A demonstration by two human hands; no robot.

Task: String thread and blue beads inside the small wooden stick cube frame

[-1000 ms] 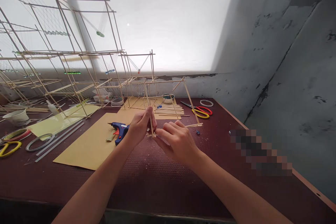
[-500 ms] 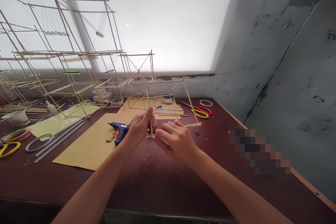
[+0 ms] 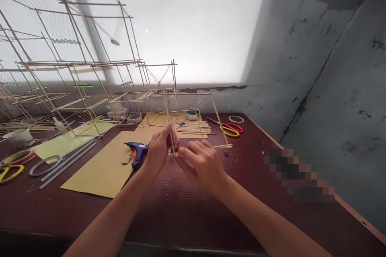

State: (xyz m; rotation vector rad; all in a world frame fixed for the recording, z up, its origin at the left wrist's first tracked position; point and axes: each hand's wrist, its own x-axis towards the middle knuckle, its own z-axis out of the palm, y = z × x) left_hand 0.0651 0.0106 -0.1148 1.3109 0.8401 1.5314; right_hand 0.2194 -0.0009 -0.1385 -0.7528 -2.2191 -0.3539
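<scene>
You're at a craft workshop bench. Tall stick frames point(image 3: 75, 68) stand at the far left, with a small stick frame point(image 3: 218, 120) nearer you. A blue glue gun point(image 3: 137, 151), scissors point(image 3: 230, 129), loose sticks point(image 3: 194, 126) and tape rolls point(image 3: 45, 164) lie on the dark table point(image 3: 181, 209). The wall point(image 3: 331, 68) on the right is scuffed.

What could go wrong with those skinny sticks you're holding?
The stick frame is very thin, and the left hand and right hand both pinch one corner of it, so a hard squeeze might snap a stick or pop the joint apart. The glue gun lies right beside the left hand; if its tip is hot, a bump could burn.
</scene>
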